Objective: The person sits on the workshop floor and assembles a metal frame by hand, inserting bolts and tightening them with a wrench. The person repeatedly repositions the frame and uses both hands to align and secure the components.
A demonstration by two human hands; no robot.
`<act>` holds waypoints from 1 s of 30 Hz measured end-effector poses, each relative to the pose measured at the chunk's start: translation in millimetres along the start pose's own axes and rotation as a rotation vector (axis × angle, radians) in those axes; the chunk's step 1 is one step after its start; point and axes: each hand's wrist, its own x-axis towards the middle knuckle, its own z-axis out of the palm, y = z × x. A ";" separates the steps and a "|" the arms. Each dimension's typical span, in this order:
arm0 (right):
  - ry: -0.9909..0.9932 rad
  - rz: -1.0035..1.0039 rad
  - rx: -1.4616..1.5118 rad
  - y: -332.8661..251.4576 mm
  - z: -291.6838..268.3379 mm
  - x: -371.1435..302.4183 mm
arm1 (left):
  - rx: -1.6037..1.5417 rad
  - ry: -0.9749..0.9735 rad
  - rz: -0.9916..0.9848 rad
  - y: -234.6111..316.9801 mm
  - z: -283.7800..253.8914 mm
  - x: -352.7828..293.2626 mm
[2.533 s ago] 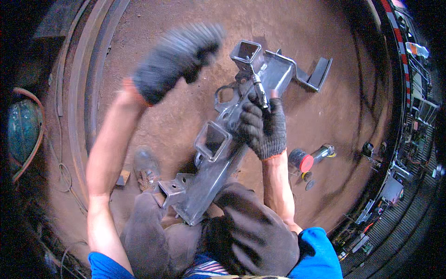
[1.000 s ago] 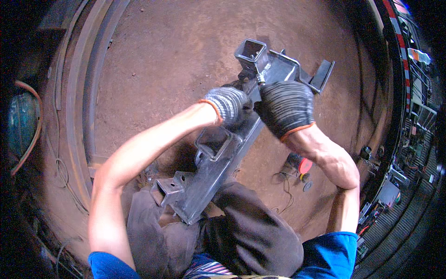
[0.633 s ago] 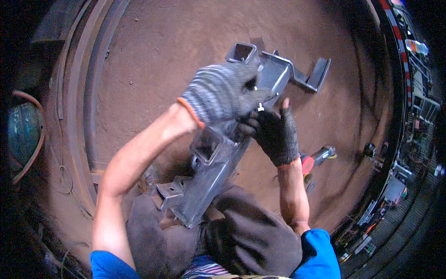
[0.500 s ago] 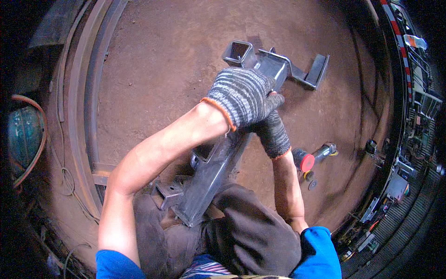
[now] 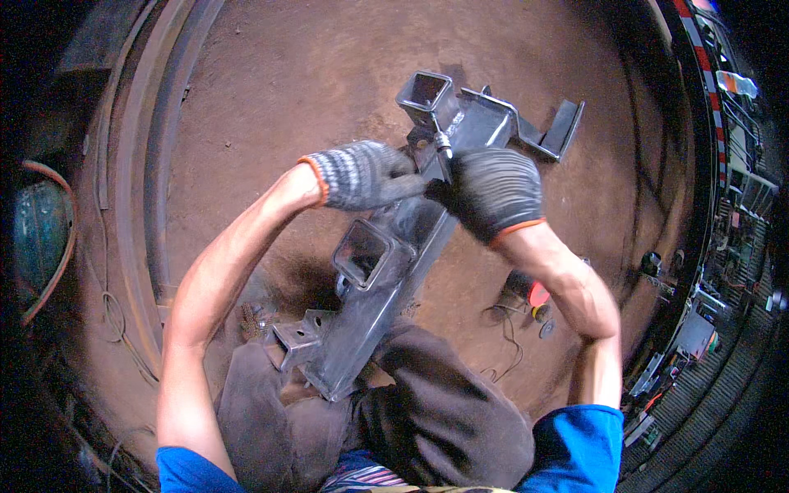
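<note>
A dark steel beam (image 5: pixel 370 304) with welded square tube pieces slants away from between my legs. My right hand (image 5: pixel 497 193), in a striped grey glove with an orange cuff, is closed around a slim die grinder (image 5: pixel 445 146) above the beam's far part. Its silver collet and thin shank point toward the open square tube (image 5: pixel 427 90); its body is mostly hidden by the glove. My left hand (image 5: pixel 362 175), gloved alike, is just left of the tool over the beam, fingers stretched toward it and thumb apart. Whether its fingertips touch anything, I cannot tell.
Past my right forearm a red disc (image 5: pixel 538 294) and small round discs (image 5: pixel 546 329) lie on the brown floor, with a thin cord nearby. Long steel bars (image 5: pixel 156 164) run along the left, beside a green cylinder (image 5: pixel 41 238). Cluttered tools line the right edge.
My hands, one over the other on the beam before, have drawn apart: the left moved left, the right up into plain view. The die grinder's collet and the nearer square tube now show.
</note>
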 end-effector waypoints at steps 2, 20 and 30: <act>0.115 0.139 -0.031 -20.8 27.7 10.0 | 0.101 0.013 -0.007 -0.9 -2.1 -1.9; 0.004 0.247 1.495 5.0 74.7 12.8 | 0.013 0.188 -0.106 -7.3 -28.3 -13.9; -0.051 -0.083 -0.111 -20.9 -14.7 3.0 | 0.105 0.307 -0.041 -13.2 -31.9 -20.5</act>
